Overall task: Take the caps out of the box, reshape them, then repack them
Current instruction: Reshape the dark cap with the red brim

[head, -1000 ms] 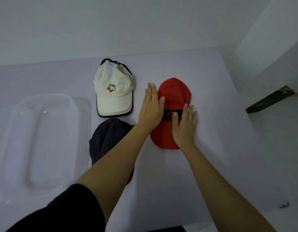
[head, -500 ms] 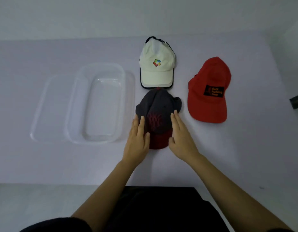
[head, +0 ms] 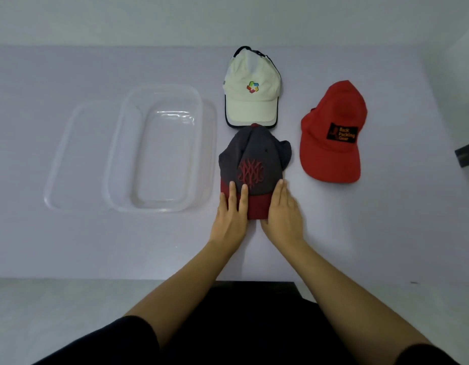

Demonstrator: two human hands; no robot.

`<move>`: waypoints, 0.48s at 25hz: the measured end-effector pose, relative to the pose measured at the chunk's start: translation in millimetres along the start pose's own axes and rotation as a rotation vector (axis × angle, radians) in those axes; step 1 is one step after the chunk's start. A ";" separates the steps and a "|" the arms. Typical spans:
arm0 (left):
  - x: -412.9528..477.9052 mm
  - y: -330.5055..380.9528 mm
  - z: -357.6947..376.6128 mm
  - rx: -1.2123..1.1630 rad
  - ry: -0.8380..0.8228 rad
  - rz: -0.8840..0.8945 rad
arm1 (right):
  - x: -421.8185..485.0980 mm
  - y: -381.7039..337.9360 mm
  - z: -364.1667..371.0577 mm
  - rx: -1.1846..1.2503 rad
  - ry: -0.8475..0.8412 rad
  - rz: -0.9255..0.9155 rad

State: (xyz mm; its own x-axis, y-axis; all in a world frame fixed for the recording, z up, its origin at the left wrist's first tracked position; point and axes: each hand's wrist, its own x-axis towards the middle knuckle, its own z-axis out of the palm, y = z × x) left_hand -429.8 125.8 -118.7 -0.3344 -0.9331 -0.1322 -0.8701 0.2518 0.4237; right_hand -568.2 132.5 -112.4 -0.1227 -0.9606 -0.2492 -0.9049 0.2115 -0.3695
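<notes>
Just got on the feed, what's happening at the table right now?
A person presses both hands flat on the grey cap with the red brim, left hand and right hand on either side of the brim, apparently smoothing it into shape. The white cap lies just behind it and the red cap to its right, both untouched. The clear box at the left holds no caps, so repacking has not started.

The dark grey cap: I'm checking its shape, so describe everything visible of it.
The dark grey cap looks like fabric, with a red embroidered emblem, red top button and dark red brim pointing toward the person. Its creased crown lies on the table, just nearer than the white cap. The left hand and right hand rest flat on the brim's sides.
</notes>
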 end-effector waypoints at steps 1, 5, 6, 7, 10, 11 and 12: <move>-1.7 1.8 1.2 0.021 -0.006 0.018 | 3.1 -0.7 -1.5 -0.001 0.019 0.004; 7.7 4.3 -9.4 0.029 0.023 -0.002 | 12.2 -3.6 -5.7 -0.061 0.195 -0.061; 12.8 6.2 -16.2 -0.009 0.056 -0.031 | 13.5 -4.5 -7.5 -0.083 0.231 -0.094; 16.8 7.7 -22.2 -0.031 0.053 -0.062 | 14.7 -5.1 -10.3 -0.100 0.267 -0.135; 17.5 10.8 -29.1 -0.034 0.101 -0.026 | 17.7 -5.9 -23.6 -0.078 0.323 -0.195; 16.7 11.2 -30.3 -0.038 0.126 0.001 | 17.3 -6.5 -27.3 -0.069 0.318 -0.202; 16.7 11.7 -31.7 -0.055 0.121 0.006 | 16.4 -7.0 -29.5 -0.055 0.289 -0.214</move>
State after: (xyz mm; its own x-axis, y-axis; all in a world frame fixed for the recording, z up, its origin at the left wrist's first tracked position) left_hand -434.1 105.0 -87.6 -0.2902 -0.9567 -0.0220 -0.8459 0.2457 0.4734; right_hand -575.9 109.9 -87.4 -0.0310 -0.9950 0.0951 -0.9422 -0.0026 -0.3351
